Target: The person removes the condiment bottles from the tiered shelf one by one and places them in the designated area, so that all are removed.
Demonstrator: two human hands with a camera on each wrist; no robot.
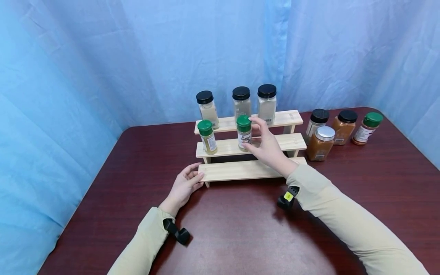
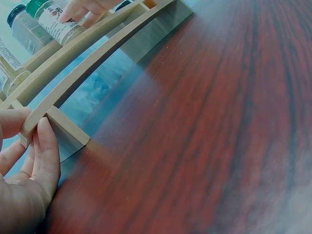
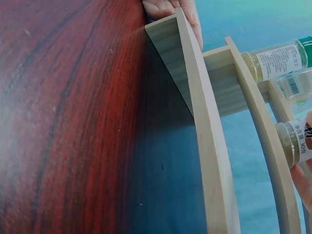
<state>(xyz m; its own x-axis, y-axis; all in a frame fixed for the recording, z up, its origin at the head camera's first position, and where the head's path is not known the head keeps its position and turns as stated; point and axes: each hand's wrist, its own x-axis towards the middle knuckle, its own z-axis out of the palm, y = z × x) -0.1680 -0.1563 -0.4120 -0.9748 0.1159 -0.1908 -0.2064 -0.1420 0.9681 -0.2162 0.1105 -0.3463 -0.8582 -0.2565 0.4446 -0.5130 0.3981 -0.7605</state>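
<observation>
My right hand (image 1: 267, 148) holds a green-capped spice jar (image 1: 244, 133) between thumb and fingers at the middle tier of a wooden three-tier rack (image 1: 240, 170). The jar is upright; in the right wrist view its base (image 3: 287, 146) is at the tier's edge. My left hand (image 1: 183, 187) pinches the left end of the bottom tier, thumb on top and fingers beneath, as the left wrist view shows. Another green-capped jar (image 1: 208, 138) stands at the left of the middle tier. Three black-capped jars (image 1: 266, 105) stand along the top tier.
Right of the rack, on the dark red table (image 1: 343, 214), stand a silver-lidded jar (image 1: 321, 144), a black-capped jar of brown powder (image 1: 344, 128), a black-capped jar (image 1: 317, 121) and a green-capped jar (image 1: 367, 129). Blue curtains (image 1: 192, 49) hang behind and at both sides.
</observation>
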